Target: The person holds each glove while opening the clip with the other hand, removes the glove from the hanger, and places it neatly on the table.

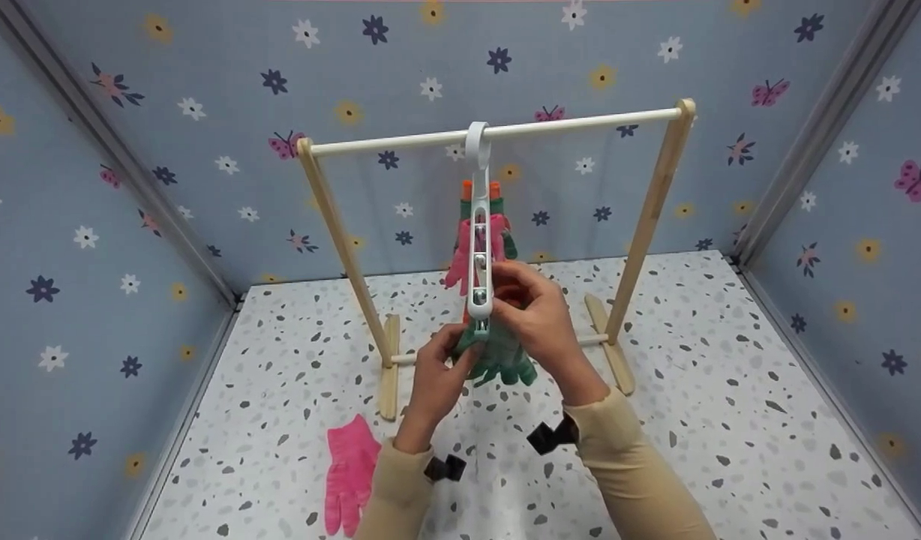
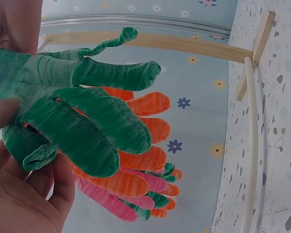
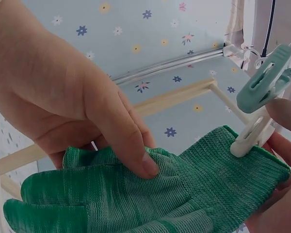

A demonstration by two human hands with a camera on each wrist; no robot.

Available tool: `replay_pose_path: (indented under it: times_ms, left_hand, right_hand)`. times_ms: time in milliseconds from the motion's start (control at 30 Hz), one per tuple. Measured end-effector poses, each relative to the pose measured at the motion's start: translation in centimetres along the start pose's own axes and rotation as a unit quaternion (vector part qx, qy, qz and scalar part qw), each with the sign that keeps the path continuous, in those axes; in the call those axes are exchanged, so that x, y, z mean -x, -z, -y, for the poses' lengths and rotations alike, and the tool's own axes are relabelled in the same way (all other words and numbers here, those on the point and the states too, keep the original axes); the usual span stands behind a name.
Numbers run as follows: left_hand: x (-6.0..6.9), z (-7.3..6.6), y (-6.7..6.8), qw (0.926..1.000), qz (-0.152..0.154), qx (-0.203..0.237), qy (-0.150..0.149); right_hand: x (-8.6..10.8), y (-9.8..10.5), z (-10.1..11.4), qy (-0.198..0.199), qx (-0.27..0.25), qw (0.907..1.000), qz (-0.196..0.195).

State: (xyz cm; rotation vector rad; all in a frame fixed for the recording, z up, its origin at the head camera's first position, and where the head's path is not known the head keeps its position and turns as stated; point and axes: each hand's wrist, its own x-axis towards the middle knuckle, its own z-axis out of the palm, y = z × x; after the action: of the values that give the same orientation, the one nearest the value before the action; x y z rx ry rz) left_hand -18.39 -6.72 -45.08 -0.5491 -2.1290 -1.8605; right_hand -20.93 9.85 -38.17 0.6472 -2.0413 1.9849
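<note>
A white clip hanger (image 1: 481,202) hangs from the rack's rail, with gloves clipped along it. My left hand (image 1: 439,371) pinches the cuff of a green knitted glove (image 3: 136,194) at the hanger's near end. A white clip (image 3: 252,138) bites on that cuff, and a teal clip (image 3: 264,80) is beside it. My right hand (image 1: 539,311) holds the same glove, its thumb on the knit and its fingers behind. Pink gloves (image 1: 460,259) and orange gloves (image 2: 153,128) hang farther back, partly hidden.
The wooden rack has a left post (image 1: 348,255), a right post (image 1: 652,217) and a white top rail (image 1: 580,121). A pink glove (image 1: 352,476) lies flat on the speckled surface (image 1: 730,420), left of my left forearm. Flowered walls (image 1: 228,90) enclose the back and sides.
</note>
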Motion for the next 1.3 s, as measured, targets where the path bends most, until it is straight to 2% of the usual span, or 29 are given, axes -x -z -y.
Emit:
replay_pose_path:
  times_ms: [400, 700, 933, 1167, 1300]
  left_hand:
    - [0.31, 0.35, 0.03, 0.9996, -0.013, -0.001, -0.025]
    - [0.05, 0.48, 0.17, 0.9979, -0.021, 0.061, -0.006]
    - [0.13, 0.53, 0.05, 0.9968, -0.034, 0.071, -0.015]
    - [0.09, 0.49, -0.08, 0.9961, -0.033, 0.082, -0.009]
    - [-0.01, 0.40, -0.04, 0.9959, -0.030, 0.085, -0.005]
  right_hand:
    - [-0.03, -0.34, -0.45, 0.021, -0.021, 0.9995, 0.008]
    - [-0.13, -0.27, -0.47, 0.043, -0.029, 0.9986, -0.005]
    - [-0.08, -0.26, -0.44, 0.053, -0.032, 0.9981, -0.006]
    - [0.06, -0.29, -0.38, 0.039, -0.031, 0.9986, -0.020]
    - [-0.14, -0.34, -0.30, 0.046, -0.034, 0.9980, -0.028]
